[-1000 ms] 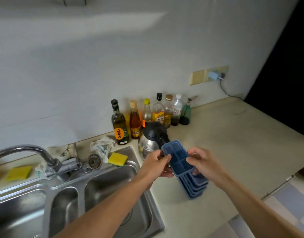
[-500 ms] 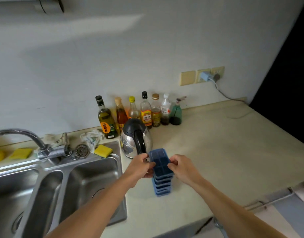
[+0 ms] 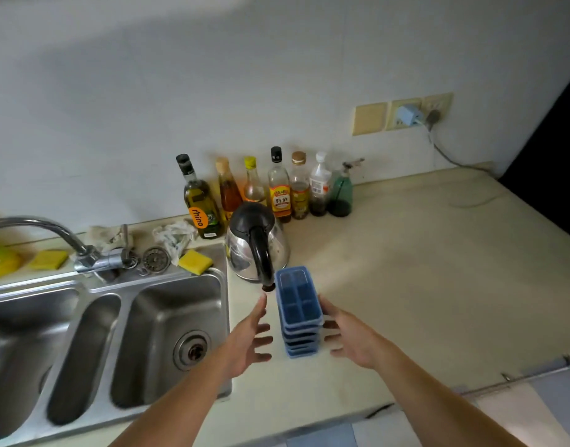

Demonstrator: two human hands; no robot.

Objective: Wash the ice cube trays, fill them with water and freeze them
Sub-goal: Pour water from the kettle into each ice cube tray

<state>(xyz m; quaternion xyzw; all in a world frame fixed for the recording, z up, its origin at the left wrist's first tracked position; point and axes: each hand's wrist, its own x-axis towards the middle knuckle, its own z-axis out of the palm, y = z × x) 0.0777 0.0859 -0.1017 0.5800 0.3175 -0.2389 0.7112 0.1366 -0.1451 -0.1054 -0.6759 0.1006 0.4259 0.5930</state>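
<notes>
A stack of several blue ice cube trays (image 3: 298, 309) stands on the beige counter (image 3: 422, 285) just in front of the kettle. My left hand (image 3: 246, 341) hovers a little to the stack's left with fingers spread and touches nothing. On the stack's right side is my right hand (image 3: 351, 341), also with fingers spread; its fingertips are at the stack's edge, and I cannot tell if they touch. The steel sink (image 3: 167, 333) with its tap (image 3: 51, 240) lies to the left.
A steel kettle (image 3: 256, 243) with a black handle stands right behind the stack. Several bottles (image 3: 277, 188) line the wall. Yellow sponges (image 3: 195, 261) and a sink strainer (image 3: 156, 259) lie behind the basins. A plugged-in charger (image 3: 409, 115) sits on the wall sockets.
Both hands held the tray stack and set it down on the counter; now they have let go and spread open on either side of it.
</notes>
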